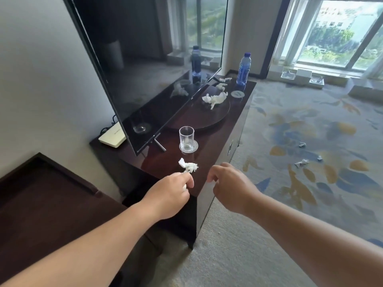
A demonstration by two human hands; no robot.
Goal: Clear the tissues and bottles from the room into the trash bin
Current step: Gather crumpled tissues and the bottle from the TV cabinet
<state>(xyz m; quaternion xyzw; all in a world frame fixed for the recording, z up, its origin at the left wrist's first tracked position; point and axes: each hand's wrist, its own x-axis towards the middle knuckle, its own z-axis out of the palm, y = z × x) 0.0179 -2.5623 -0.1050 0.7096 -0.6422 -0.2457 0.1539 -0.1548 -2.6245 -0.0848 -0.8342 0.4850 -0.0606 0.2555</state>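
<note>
Head view: the left hand [174, 189] pinches a crumpled tissue [189, 166] in its fingertips at the near edge of the cabinet [163, 160]; so thin a hold could let it drop. Just beyond stands a glass [187, 139], easily knocked. The right hand [230, 185] hangs loosely curled, seemingly empty. A bottle [244, 68] waits far right; no bin shows.

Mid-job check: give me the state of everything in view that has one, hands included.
Left hand: pinching near tissue.
Near tissue: crumpled, over near end of cabinet.
Right hand: loosely curled, holding nothing.
Glass: upright, empty, on coaster.
Bottle: upright, capped, at cabinet's far end.
Tray tissue: crumpled, loose on tray.
Floor tissues: crumpled, scattered on carpet.
TV: off.
</note>
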